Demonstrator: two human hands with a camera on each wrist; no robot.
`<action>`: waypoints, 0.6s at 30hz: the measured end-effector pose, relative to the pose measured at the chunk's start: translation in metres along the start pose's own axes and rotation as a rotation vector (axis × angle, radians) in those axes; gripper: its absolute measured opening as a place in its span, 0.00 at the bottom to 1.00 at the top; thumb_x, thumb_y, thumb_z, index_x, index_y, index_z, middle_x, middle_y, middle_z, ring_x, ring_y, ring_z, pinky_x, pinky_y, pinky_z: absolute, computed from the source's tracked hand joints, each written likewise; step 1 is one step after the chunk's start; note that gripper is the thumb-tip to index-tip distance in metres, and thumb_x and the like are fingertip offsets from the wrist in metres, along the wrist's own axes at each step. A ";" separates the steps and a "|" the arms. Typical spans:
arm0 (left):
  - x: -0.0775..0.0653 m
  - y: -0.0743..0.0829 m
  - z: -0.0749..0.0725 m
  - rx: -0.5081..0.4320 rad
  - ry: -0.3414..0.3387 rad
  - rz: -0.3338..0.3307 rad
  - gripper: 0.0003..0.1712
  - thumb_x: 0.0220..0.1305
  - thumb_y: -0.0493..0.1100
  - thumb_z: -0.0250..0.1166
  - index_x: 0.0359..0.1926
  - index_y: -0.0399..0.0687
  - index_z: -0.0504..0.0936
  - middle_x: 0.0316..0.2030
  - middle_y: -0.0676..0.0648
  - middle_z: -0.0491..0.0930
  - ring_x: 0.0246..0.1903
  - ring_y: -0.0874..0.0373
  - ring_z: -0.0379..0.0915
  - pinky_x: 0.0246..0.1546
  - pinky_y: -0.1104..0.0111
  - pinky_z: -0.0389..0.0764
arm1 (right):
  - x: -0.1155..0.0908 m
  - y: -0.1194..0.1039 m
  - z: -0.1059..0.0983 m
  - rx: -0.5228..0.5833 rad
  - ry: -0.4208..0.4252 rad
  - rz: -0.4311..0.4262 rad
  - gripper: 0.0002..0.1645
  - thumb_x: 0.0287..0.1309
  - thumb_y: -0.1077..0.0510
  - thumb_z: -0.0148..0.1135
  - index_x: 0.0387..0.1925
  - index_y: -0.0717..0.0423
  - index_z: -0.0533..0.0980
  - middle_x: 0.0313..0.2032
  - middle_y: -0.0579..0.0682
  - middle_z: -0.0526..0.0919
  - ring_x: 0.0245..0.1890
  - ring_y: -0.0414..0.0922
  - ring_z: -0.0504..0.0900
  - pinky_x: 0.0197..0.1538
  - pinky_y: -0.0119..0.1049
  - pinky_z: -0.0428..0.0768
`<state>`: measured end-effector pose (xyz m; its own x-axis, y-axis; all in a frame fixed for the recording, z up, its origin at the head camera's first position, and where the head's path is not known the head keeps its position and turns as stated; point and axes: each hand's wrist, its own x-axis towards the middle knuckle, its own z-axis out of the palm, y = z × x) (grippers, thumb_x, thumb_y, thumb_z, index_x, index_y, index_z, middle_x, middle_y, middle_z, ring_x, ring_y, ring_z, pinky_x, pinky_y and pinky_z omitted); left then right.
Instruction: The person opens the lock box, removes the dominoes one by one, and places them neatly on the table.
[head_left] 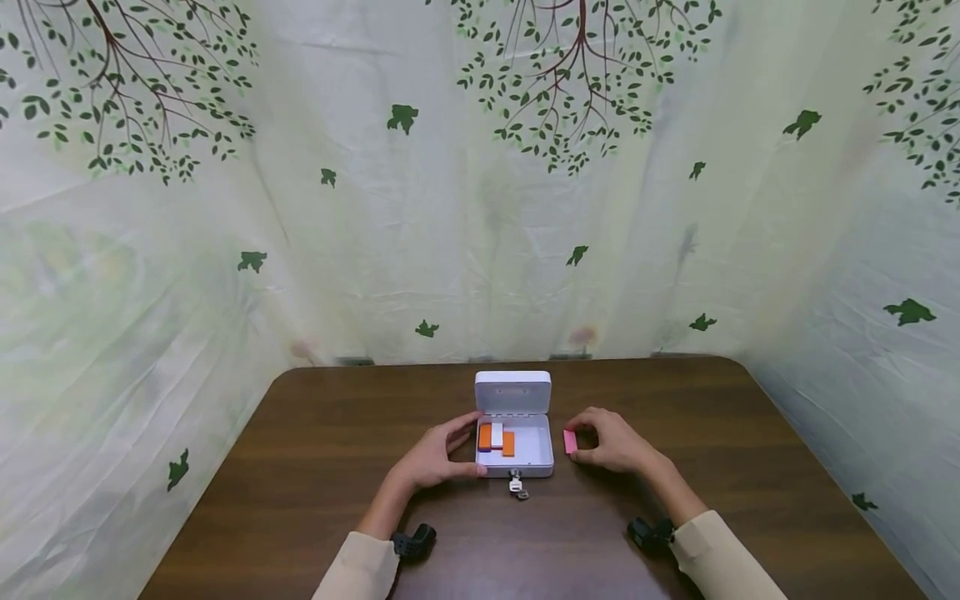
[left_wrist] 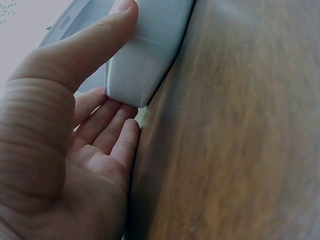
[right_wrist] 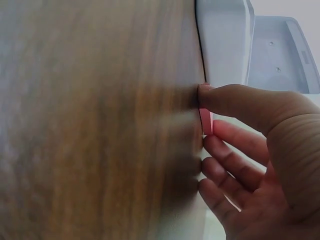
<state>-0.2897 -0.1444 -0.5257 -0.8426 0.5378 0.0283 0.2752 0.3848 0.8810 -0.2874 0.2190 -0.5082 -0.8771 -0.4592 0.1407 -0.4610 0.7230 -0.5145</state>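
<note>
A small white cash box (head_left: 535,458) stands on the table with its lid (head_left: 513,392) raised. Inside lie orange blocks (head_left: 509,444) and a white block (head_left: 497,435), toward its left side. My left hand (head_left: 433,454) holds the box's left side, thumb at the front corner and fingertips toward the back; the left wrist view shows the thumb (left_wrist: 95,42) on the box wall (left_wrist: 150,45). To the right of the box, my right hand (head_left: 613,442) pinches a pink block (head_left: 570,442) between thumb and fingers, low at the tabletop. The right wrist view shows the pink block (right_wrist: 206,121) partly hidden by the thumb.
A metal latch (head_left: 516,484) hangs from the box's front over the brown wooden table (head_left: 360,400). Dark bands (head_left: 415,542) sit on both wrists. Leaf-printed sheets (head_left: 495,225) hang behind and at both sides of the table.
</note>
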 end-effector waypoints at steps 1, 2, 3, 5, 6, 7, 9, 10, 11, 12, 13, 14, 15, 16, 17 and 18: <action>0.000 0.000 0.000 0.001 0.000 -0.001 0.56 0.54 0.53 0.81 0.79 0.52 0.61 0.79 0.48 0.60 0.77 0.49 0.59 0.75 0.55 0.65 | 0.000 0.000 0.000 -0.003 -0.002 0.003 0.22 0.54 0.52 0.78 0.50 0.54 0.84 0.46 0.48 0.85 0.47 0.46 0.80 0.53 0.47 0.83; 0.001 0.001 0.000 0.002 0.001 -0.001 0.56 0.54 0.53 0.81 0.79 0.52 0.61 0.79 0.48 0.60 0.77 0.49 0.59 0.75 0.56 0.65 | 0.000 0.000 0.000 -0.005 -0.004 0.005 0.23 0.54 0.52 0.78 0.51 0.54 0.84 0.46 0.48 0.85 0.47 0.46 0.80 0.53 0.47 0.83; 0.001 0.000 0.000 0.001 0.001 0.001 0.56 0.54 0.53 0.81 0.79 0.52 0.61 0.79 0.48 0.60 0.77 0.49 0.59 0.75 0.56 0.65 | 0.000 0.001 0.000 -0.008 -0.006 0.007 0.23 0.54 0.52 0.78 0.51 0.54 0.84 0.46 0.48 0.85 0.47 0.46 0.80 0.53 0.48 0.83; 0.002 0.000 -0.001 0.000 0.001 0.004 0.56 0.54 0.52 0.81 0.79 0.52 0.61 0.79 0.48 0.60 0.77 0.50 0.59 0.75 0.56 0.65 | 0.001 0.000 0.000 0.000 -0.015 0.023 0.23 0.54 0.52 0.78 0.52 0.54 0.84 0.47 0.48 0.85 0.48 0.45 0.80 0.54 0.47 0.83; 0.002 0.000 -0.001 -0.002 0.002 0.008 0.56 0.54 0.52 0.81 0.79 0.52 0.61 0.78 0.48 0.60 0.77 0.50 0.59 0.75 0.57 0.65 | 0.001 -0.001 0.000 -0.002 -0.017 0.027 0.24 0.54 0.53 0.78 0.52 0.54 0.84 0.47 0.48 0.85 0.48 0.45 0.80 0.54 0.47 0.83; 0.002 -0.001 -0.001 -0.003 0.003 0.013 0.56 0.54 0.52 0.81 0.79 0.52 0.61 0.78 0.48 0.60 0.77 0.50 0.59 0.75 0.57 0.65 | 0.001 -0.001 -0.001 0.001 -0.018 0.030 0.24 0.54 0.53 0.78 0.52 0.55 0.84 0.47 0.48 0.85 0.48 0.46 0.80 0.54 0.47 0.83; 0.003 -0.001 -0.002 -0.003 0.004 0.020 0.56 0.54 0.52 0.81 0.79 0.53 0.62 0.78 0.49 0.61 0.77 0.51 0.59 0.75 0.57 0.66 | 0.001 -0.003 -0.003 0.010 -0.017 0.036 0.25 0.54 0.53 0.78 0.52 0.55 0.84 0.47 0.49 0.85 0.48 0.47 0.81 0.54 0.48 0.83; 0.003 -0.001 -0.002 -0.002 0.005 0.022 0.56 0.54 0.51 0.81 0.79 0.53 0.62 0.78 0.49 0.61 0.77 0.51 0.59 0.75 0.58 0.66 | 0.001 -0.004 -0.003 0.013 -0.016 0.036 0.25 0.53 0.53 0.78 0.52 0.56 0.83 0.47 0.49 0.85 0.48 0.48 0.81 0.54 0.49 0.83; 0.003 -0.001 -0.002 -0.001 0.007 0.023 0.56 0.54 0.51 0.82 0.79 0.53 0.62 0.78 0.49 0.61 0.77 0.51 0.59 0.75 0.58 0.66 | 0.001 -0.004 -0.004 0.023 -0.017 0.039 0.25 0.53 0.53 0.78 0.53 0.56 0.83 0.48 0.49 0.85 0.48 0.48 0.81 0.54 0.49 0.83; 0.003 -0.001 -0.002 -0.001 0.007 0.023 0.56 0.53 0.51 0.82 0.79 0.54 0.62 0.78 0.49 0.61 0.77 0.51 0.59 0.75 0.58 0.66 | 0.001 -0.004 -0.004 0.026 -0.016 0.037 0.25 0.53 0.52 0.79 0.53 0.55 0.83 0.48 0.49 0.85 0.49 0.49 0.81 0.55 0.49 0.83; 0.002 -0.001 -0.002 0.000 0.007 0.022 0.56 0.53 0.51 0.82 0.79 0.54 0.62 0.78 0.49 0.61 0.77 0.51 0.59 0.75 0.58 0.66 | 0.000 -0.004 -0.005 0.034 -0.017 0.036 0.26 0.54 0.52 0.78 0.53 0.55 0.83 0.48 0.49 0.85 0.49 0.49 0.82 0.55 0.50 0.83; 0.002 -0.001 -0.001 -0.001 0.007 0.020 0.56 0.54 0.52 0.81 0.79 0.54 0.62 0.78 0.49 0.61 0.77 0.51 0.59 0.75 0.58 0.66 | 0.000 -0.004 -0.005 0.039 -0.018 0.034 0.26 0.54 0.52 0.78 0.53 0.56 0.83 0.49 0.50 0.86 0.50 0.49 0.82 0.56 0.50 0.83; 0.001 -0.001 -0.001 -0.001 0.008 0.019 0.56 0.54 0.52 0.81 0.79 0.54 0.62 0.78 0.49 0.61 0.77 0.50 0.59 0.75 0.57 0.66 | -0.001 -0.003 -0.005 0.046 -0.018 0.031 0.26 0.55 0.52 0.78 0.54 0.55 0.83 0.49 0.50 0.86 0.50 0.49 0.82 0.56 0.50 0.83; 0.001 -0.002 -0.001 -0.003 0.007 0.019 0.56 0.54 0.52 0.81 0.79 0.54 0.62 0.78 0.49 0.60 0.77 0.50 0.59 0.75 0.57 0.66 | -0.001 -0.002 -0.005 0.055 -0.019 0.030 0.26 0.55 0.52 0.78 0.54 0.56 0.82 0.50 0.50 0.86 0.51 0.50 0.82 0.56 0.51 0.83; 0.000 -0.002 -0.001 -0.003 0.006 0.017 0.56 0.54 0.52 0.81 0.79 0.54 0.62 0.78 0.49 0.60 0.77 0.50 0.59 0.75 0.56 0.66 | -0.002 -0.002 -0.005 0.067 -0.020 0.032 0.26 0.55 0.52 0.77 0.55 0.56 0.82 0.50 0.50 0.86 0.51 0.50 0.83 0.57 0.51 0.83; 0.000 -0.002 0.000 -0.007 0.004 0.017 0.56 0.54 0.52 0.81 0.79 0.54 0.61 0.79 0.49 0.60 0.77 0.50 0.59 0.75 0.56 0.65 | -0.002 -0.001 -0.006 0.072 -0.017 0.029 0.26 0.56 0.52 0.77 0.55 0.56 0.82 0.50 0.51 0.86 0.51 0.50 0.83 0.57 0.51 0.83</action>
<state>-0.2907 -0.1453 -0.5273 -0.8397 0.5411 0.0455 0.2864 0.3701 0.8838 -0.2859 0.2223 -0.5034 -0.8871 -0.4482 0.1108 -0.4244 0.6971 -0.5779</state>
